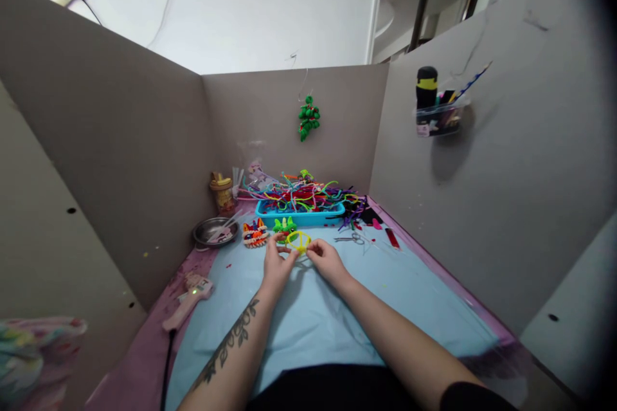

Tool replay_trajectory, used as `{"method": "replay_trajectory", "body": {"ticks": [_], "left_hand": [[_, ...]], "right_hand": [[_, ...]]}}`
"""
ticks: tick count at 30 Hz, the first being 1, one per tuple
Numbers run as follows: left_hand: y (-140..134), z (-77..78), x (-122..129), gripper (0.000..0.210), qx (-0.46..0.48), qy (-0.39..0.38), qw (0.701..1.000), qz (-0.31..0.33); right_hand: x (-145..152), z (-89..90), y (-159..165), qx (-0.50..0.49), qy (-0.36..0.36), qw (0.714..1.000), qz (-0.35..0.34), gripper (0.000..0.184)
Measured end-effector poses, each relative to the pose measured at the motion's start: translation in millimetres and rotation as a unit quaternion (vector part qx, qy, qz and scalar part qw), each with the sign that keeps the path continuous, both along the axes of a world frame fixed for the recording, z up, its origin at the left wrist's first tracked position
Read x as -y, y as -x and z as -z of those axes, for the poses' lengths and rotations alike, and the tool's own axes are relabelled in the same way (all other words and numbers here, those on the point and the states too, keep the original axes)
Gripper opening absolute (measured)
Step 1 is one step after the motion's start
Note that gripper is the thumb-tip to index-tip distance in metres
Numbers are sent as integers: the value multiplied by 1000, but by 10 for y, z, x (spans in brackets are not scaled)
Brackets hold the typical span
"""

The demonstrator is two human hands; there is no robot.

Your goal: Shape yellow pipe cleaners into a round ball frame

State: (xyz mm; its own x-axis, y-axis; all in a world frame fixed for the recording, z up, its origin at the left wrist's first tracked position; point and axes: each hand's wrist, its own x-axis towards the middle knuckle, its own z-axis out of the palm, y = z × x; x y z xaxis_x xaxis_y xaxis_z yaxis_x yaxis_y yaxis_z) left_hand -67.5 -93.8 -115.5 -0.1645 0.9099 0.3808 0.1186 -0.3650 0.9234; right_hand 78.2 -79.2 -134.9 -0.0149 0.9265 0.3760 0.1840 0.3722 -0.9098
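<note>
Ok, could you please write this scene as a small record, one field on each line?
Left hand: at the left side of a yellow loop; exact grip unclear
Right hand: fingertips pinched together at the loop's right side
Surface: light blue cloth
Behind the hands: blue tray heaped with colourful stems
Beside the loop: green figure; farther left, orange figure
Right of the loop: scissors
Far left: pink glue gun

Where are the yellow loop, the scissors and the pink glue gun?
Yellow loop (300,251), head view: near edge of its rim.
Scissors (351,239), head view: where blades meet handles.
Pink glue gun (187,303), head view: on its body.
</note>
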Motion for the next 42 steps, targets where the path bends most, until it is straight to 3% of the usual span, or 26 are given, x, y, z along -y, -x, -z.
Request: {"method": "replay_trajectory", "body": {"ticks": [3,7,12,21,26,42], "left_hand": [[-3,0,24,50,-33,-15,998,-45],[-34,17,31,57,-30,-4,999,10],[-63,10,-1,66,62,24,996,62],[-55,28,-40,63,164,41,977,127],[-80,32,-33,65,169,43,979,109],[-109,-3,1,58,117,4,988,96]], "right_hand": [[-16,-40,-10,-54,2,998,8,11],[31,-92,2,-29,-8,1000,0,10],[86,-104,52,-3,-12,1000,-5,9],[106,-169,52,-94,-1,992,-83,23],[115,-202,41,-121,49,989,-66,39],[27,-119,24,-216,217,943,-131,34]]}}
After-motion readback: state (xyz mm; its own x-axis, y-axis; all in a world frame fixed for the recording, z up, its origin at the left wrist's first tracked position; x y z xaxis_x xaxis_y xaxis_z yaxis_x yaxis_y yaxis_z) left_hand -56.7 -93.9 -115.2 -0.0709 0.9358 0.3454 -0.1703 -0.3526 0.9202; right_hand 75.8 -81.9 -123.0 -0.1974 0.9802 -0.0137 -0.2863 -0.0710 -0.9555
